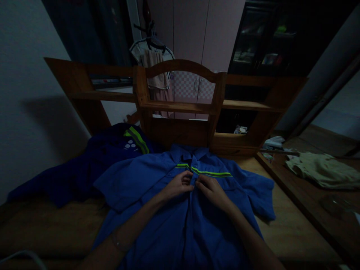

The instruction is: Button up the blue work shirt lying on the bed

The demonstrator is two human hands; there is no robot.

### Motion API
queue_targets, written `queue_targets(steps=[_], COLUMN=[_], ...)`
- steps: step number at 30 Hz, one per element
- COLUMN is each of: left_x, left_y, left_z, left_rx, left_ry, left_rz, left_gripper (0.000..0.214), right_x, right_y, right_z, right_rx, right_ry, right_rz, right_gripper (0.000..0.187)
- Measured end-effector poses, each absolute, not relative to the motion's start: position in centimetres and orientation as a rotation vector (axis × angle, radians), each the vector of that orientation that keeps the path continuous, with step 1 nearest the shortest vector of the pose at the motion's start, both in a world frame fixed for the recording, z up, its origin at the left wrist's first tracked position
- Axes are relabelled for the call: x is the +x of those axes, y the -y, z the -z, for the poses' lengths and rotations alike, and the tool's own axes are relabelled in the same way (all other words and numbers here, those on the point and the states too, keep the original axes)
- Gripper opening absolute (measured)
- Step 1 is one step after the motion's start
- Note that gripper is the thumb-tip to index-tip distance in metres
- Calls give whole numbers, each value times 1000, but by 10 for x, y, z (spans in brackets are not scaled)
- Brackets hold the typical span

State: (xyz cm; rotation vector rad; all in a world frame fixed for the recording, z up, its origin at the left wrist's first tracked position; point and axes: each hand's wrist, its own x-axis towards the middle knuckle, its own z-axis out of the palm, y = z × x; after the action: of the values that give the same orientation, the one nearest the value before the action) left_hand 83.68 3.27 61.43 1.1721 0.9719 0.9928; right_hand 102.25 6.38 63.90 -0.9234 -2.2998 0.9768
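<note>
A blue short-sleeved work shirt [160,240] with a yellow-green stripe across the chest lies spread out, front up, its collar away from me. Both hands are at its front placket just below the stripe. My left hand [180,183] has its fingers curled and its thumb against the placket edge, pinching the cloth. From the other side my right hand [209,187] pinches the opposite edge with bent fingers. The fingertips nearly meet; any button between them is too small to see. Above them a button shows near the collar. Lower down, the front edges lie close together.
Under the shirt is a wooden surface [292,228] with a wooden shelf unit [180,108] at its far side. A dark blue garment [75,165] with a reflective stripe lies heaped to the left. On the right, a pale folded cloth [323,168] rests on another surface.
</note>
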Motion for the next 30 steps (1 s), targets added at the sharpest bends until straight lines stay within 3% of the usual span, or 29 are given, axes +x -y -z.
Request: queue_targets(steps=[9, 21, 30], left_x=[837, 836, 835], left_y=[-31, -31, -35], left_z=[-615, -616, -607], left_rx=[1136, 1255, 1228], left_ry=[-951, -996, -1018], left_rz=[-966, -1012, -1026], left_gripper=[44, 27, 31], right_x=[1023, 1024, 1024], right_y=[-60, -63, -62], right_z=[-640, -634, -641], right_rx=[-889, -918, -911], right_ry=[2385, 2372, 2358], right_rz=[-855, -940, -930], right_gripper=[17, 21, 22])
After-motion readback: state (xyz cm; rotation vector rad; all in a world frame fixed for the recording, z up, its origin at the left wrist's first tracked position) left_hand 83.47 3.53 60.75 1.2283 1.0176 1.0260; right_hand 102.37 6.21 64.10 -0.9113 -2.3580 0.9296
